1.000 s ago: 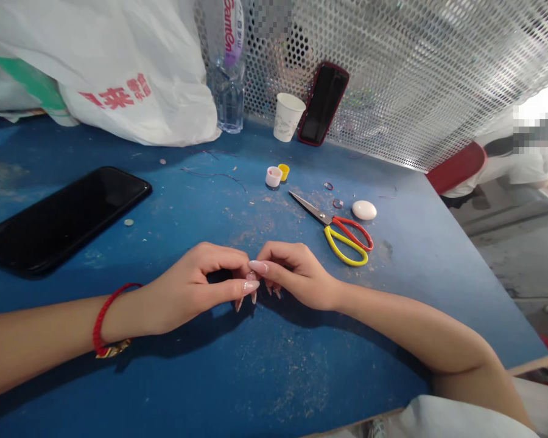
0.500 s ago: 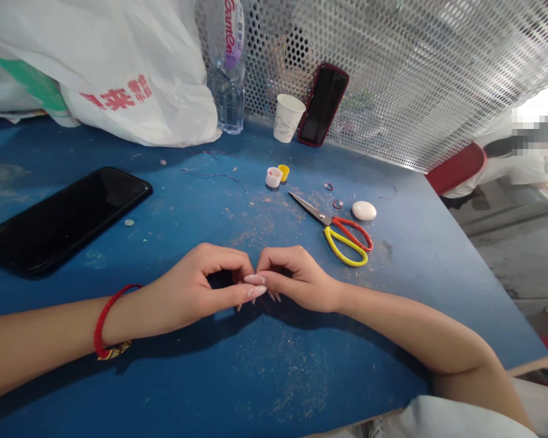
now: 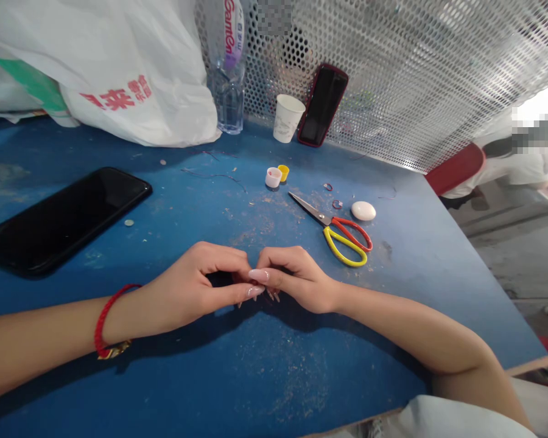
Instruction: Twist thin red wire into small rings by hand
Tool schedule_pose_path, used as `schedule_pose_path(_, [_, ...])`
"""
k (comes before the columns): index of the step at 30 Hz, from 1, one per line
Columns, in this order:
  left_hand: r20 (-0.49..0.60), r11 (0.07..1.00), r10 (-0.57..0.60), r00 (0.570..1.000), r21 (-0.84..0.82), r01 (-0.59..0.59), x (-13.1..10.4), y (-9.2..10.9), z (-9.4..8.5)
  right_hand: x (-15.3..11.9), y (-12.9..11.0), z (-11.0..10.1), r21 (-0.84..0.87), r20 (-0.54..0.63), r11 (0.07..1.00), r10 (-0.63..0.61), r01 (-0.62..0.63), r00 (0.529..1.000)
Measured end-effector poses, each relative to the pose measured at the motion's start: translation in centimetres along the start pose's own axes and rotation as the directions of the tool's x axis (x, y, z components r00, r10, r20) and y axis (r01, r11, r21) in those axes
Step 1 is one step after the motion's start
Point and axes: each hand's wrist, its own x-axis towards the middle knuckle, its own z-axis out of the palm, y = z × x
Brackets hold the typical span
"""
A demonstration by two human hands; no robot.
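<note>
My left hand (image 3: 214,277) and my right hand (image 3: 299,277) meet just above the blue table (image 3: 274,371), thumbs and fingertips pinched together. Whatever lies between the fingertips is too small and hidden to name; a trace of dark red shows there. A red braided bracelet (image 3: 101,319) circles my left wrist. Beyond my right hand lie scissors (image 3: 323,219) with one red and one yellow handle. Behind them are two small dark-red thread rings, a nearer ring (image 3: 337,205) and a farther ring (image 3: 327,187), and a white egg-shaped object (image 3: 363,211).
A black phone (image 3: 68,219) lies at left. White and yellow small cups (image 3: 274,177) stand mid-table near loose thread (image 3: 217,175). At the back are a plastic bag (image 3: 141,67), a water bottle (image 3: 228,91), a paper cup (image 3: 288,118) and a leaning phone (image 3: 323,104). A person sits at far right.
My right thumb has shifted slightly up and apart from my left thumb tip. Both hands stay pinched together in the same place; the things on the table have not moved.
</note>
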Motion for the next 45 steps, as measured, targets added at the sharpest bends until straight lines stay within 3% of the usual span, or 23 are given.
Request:
schedule_pose_path(10, [-0.038, 0.994, 0.106, 0.994, 0.014, -0.105, -0.1, -0.6, 0.2, -0.1, -0.4, 0.3, -0.038, -0.011, 0.999, 0.027, -0.028, 1.000])
schedule_pose_path(15, [-0.098, 0.982, 0.183, 0.978, 0.067, -0.177, -0.2, -0.5, 0.3, 0.1, -0.3, 0.2, 0.027, -0.024, 0.997, 0.076, -0.075, 0.997])
schedule_pose_path(19, [-0.104, 0.985, 0.168, 0.980, 0.068, -0.161, -0.2, -0.4, 0.3, 0.2, 0.0, 0.3, 0.103, -0.033, 0.991, 0.088, -0.085, 0.996])
schedule_pose_path(22, [-0.117, 0.991, 0.127, 0.985, 0.049, -0.122, -0.1, -0.3, 0.3, 0.0, 0.2, 0.6, 0.037, -0.143, 0.999, 0.039, -0.034, 0.989])
schedule_pose_path(24, [-0.133, 0.995, 0.099, 0.986, 0.034, -0.095, -0.1, -0.2, 0.3, -0.3, 0.2, 0.7, -0.168, -0.293, 0.984, -0.108, 0.060, 0.950])
schedule_pose_path(26, [-0.139, 0.998, 0.066, 0.988, 0.021, -0.064, -0.1, 0.0, 0.2, -0.6, 0.3, 0.6, -0.421, -0.335, 0.892, -0.321, 0.164, 0.886])
schedule_pose_path(29, [-0.130, 1.000, 0.008, 0.991, 0.020, -0.005, -0.1, 0.2, 0.1, -1.0, 0.4, 0.5, -0.646, -0.159, 0.705, -0.500, 0.293, 0.852])
schedule_pose_path(33, [-0.132, 0.998, 0.068, 0.989, 0.022, -0.066, -0.2, -0.1, 0.1, -1.2, 0.6, 0.5, -0.776, 0.017, 0.531, -0.524, 0.342, 0.852])
schedule_pose_path(36, [-0.123, 0.992, 0.123, 0.985, 0.012, -0.123, -0.1, -0.5, 0.1, -1.1, 0.5, 0.6, -0.845, 0.074, 0.412, -0.540, 0.341, 0.838])
schedule_pose_path(41, [-0.117, 0.993, 0.119, 0.986, -0.001, -0.120, 0.1, -0.7, 0.2, -0.9, 0.3, 0.9, -0.927, 0.160, 0.199, -0.560, 0.319, 0.813])
schedule_pose_path(45, [-0.103, 0.995, 0.100, 0.990, -0.007, -0.101, 0.2, -0.8, 0.2, -0.9, 0.2, 1.0, -0.948, 0.179, 0.116, -0.571, 0.295, 0.801])
